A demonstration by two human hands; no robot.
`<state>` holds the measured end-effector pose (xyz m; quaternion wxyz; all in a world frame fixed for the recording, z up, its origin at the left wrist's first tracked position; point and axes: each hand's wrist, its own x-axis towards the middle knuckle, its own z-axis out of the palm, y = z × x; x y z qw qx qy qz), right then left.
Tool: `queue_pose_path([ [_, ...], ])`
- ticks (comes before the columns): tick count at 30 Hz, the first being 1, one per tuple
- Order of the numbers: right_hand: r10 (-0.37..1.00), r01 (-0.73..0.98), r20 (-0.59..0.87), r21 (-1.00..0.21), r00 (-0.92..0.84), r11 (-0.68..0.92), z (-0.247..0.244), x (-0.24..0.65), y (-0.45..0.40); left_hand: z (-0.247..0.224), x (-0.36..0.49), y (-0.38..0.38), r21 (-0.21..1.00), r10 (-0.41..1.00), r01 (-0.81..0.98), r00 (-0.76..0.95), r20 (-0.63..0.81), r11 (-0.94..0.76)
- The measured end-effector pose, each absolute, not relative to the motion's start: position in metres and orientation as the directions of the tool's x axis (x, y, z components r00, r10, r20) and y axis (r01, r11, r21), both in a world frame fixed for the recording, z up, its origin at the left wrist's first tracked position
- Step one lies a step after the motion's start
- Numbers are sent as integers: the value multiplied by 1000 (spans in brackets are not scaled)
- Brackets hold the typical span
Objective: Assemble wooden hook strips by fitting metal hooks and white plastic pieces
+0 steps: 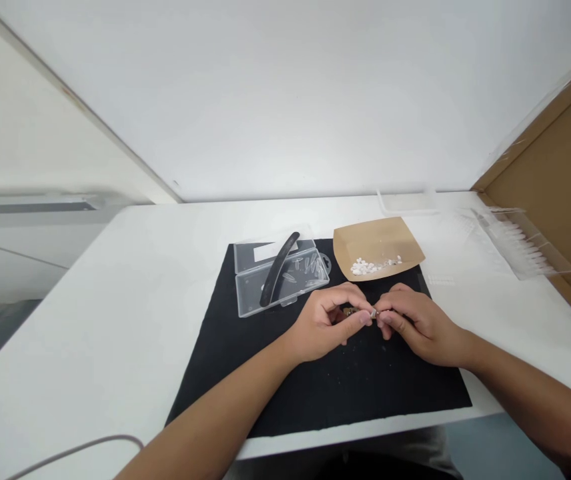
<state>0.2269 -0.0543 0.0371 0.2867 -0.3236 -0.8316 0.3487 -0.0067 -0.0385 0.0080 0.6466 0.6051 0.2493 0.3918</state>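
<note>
Fingers (363, 317) pinch a small, whitish piece (373, 314).

bare left hand (330, 321), bare right hand (423, 327), uncovered forearms (245, 400), black clothing (385, 467) below the bench edge (315, 448), greyish fabric (423, 443) beside it

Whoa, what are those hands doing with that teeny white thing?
A person's left hand and right hand meet at a small whitish piece over a black mat. The left fingertips pinch it; the fingers hide too much to tell exactly what it is. Just beyond the hands, a brown paper tray holds little white bits. To the left, a curved black stick lies across an open clear case.
</note>
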Motion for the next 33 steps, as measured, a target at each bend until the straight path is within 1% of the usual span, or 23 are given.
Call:
queue_pose_path([
  [4, 723, 343, 283, -734, -631, 586, 35, 229, -53, 6, -7, -37, 965, 794, -261, 583, 175, -22],
  [6, 701, 346, 313, -698, -641, 628, 32, 230, -52, 6, -7, -37, 967, 798, -254, 578, 168, -20],
  [11, 635, 358, 393, -580, -665, 732, 24, 233, -49, 8, -6, -36, 980, 801, -196, 586, 124, -7],
  [14, 605, 399, 435, -478, -667, 783, 24, 234, -47, 9, -6, -35, 985, 799, -174, 592, 108, -4],
  [18, 568, 461, 452, -332, -688, 823, 28, 235, -46, 9, -7, -32, 987, 794, -126, 588, 155, -99],
  [21, 540, 468, 452, -271, -710, 841, 29, 234, -46, 6, -6, -32, 979, 786, -128, 583, 204, -159],
  [24, 527, 456, 453, -265, -719, 849, 28, 234, -46, 5, -5, -32, 972, 776, -144, 586, 233, -184],
  [28, 546, 459, 431, -296, -718, 838, 27, 234, -46, 8, -5, -32, 970, 789, -118, 564, 242, -214],
  [33, 587, 426, 436, -416, -682, 804, 24, 235, -46, 12, -3, -33, 965, 828, -102, 497, 260, -242],
])
